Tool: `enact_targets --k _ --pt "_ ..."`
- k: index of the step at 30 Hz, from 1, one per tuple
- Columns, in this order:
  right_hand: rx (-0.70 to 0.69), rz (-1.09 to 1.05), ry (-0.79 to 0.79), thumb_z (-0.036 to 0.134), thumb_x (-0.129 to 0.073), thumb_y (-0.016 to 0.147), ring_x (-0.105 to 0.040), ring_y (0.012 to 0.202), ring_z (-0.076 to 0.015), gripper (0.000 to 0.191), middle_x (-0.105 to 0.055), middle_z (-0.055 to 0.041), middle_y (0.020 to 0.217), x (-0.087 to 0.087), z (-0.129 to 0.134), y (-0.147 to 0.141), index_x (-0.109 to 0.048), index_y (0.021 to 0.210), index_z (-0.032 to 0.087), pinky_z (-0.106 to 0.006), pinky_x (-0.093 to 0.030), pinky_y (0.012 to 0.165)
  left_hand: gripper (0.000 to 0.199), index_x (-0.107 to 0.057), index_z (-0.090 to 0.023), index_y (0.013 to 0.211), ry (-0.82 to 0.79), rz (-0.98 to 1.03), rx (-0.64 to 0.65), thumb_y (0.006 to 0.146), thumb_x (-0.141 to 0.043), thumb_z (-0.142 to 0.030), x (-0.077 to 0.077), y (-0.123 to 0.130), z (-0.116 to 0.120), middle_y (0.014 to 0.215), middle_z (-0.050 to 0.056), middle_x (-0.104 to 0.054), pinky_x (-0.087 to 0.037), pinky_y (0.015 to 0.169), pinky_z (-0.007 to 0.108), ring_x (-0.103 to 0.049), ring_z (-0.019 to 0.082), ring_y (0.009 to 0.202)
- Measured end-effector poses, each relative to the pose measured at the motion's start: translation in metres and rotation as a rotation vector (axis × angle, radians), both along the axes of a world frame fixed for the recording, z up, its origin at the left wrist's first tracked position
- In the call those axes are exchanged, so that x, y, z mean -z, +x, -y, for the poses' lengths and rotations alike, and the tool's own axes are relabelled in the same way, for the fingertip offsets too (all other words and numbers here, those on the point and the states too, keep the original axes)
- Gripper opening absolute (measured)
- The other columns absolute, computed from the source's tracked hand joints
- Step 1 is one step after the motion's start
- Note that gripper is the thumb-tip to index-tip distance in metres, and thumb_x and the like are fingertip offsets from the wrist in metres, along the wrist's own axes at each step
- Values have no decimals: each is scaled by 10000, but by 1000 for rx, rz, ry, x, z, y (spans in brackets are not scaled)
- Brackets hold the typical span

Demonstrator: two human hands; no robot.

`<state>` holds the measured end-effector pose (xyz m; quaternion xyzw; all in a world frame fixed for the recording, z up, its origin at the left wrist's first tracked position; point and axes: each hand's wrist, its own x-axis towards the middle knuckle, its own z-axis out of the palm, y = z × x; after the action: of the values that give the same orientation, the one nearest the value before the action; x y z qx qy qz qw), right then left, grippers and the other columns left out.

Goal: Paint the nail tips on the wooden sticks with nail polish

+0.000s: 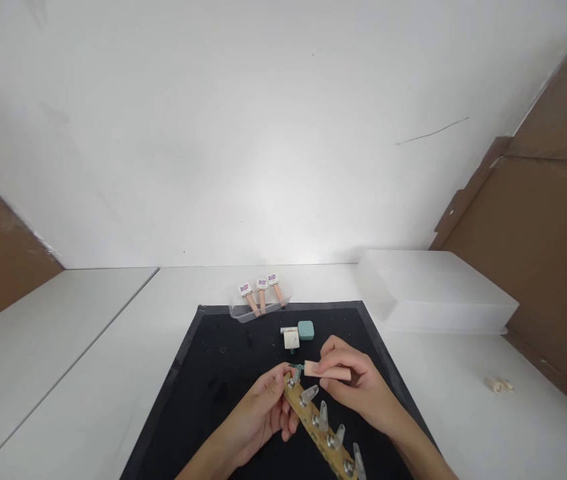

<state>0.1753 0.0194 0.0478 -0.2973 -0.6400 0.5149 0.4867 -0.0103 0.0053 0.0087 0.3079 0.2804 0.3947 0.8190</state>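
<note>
Both hands engaged: wooden strip (321,437) held over the black mat (188,400).
Left hand (268,403) is clasping the strip's far end, seemingly steadying the green-tinted tip (297,375) there; the strip is slanting down toward the mat's right edge. Right hand (358,383), wrist angled inward, is pinching the peach-handled brush (336,374) near-level, presumably for fine control; brush contact cannot be confirmed. A white bottle (291,341) is standing toward the mat's far edge, likely for easy reach.
</note>
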Motion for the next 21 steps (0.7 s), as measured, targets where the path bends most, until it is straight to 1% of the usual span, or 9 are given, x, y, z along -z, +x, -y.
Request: enact_targets --k 4,6,8,10,13,17,21 --pt "9 -100 -86 221 -660 784 -444 553 -99 61 -493 5 757 8 -1 1 -705 825 226 -230 -346 498 379 -542 -167 841 -5 5 7 715 -642 -510 1 -1 -1 505 -75 -445 -325 347 134 -506 60 406" --pt "16 -161 -148 276 -660 794 -427 500 -78 78 -515 6 760 14 -1 2 -703 839 228 -220 -335 463 386 -541 -167 848 -3 1 9 713 -641 -515 2 -2 -2 506 -73 -450 -328 346 134 -508 62 407" --pt "38 -196 -184 310 -676 782 -437 490 -77 106 -545 0 744 19 -1 2 -712 830 223 -215 -340 452 396 -543 -164 855 7 -7 20 711 -640 -520 3 -2 -2 509 -72 -453 -339 350 135 -510 64 411" --pt "42 -194 -198 327 -698 759 -440 478 -75 124 -574 -3 714 20 -1 2 -722 793 210 -211 -346 449 405 -544 -160 861 20 -20 32 710 -638 -524 2 -2 -1 511 -70 -456 -351 356 137 -509 64 416" --pt "52 -146 -209 326 -717 739 -440 465 -74 125 -611 -6 673 16 -1 -1 -726 753 202 -205 -350 443 408 -544 -158 865 41 -56 52 723 -619 -532 1 -1 0 508 -65 -465 -368 366 144 -504 67 419" --pt "119 -98 -198 342 -717 729 -463 478 -82 181 -663 -32 737 14 -2 -2 -706 640 185 -207 -361 443 427 -539 -153 849 62 -90 72 724 -601 -556 1 -1 0 501 -54 -476 -382 377 150 -506 73 425" --pt "203 -83 -196 358 -709 735 -453 483 -79 212 -664 -38 762 17 -3 -2 -695 623 178 -200 -361 437 425 -527 -155 839 74 -96 83 720 -607 -555 4 -1 -1 507 -46 -490 -386 379 152 -513 78 430"
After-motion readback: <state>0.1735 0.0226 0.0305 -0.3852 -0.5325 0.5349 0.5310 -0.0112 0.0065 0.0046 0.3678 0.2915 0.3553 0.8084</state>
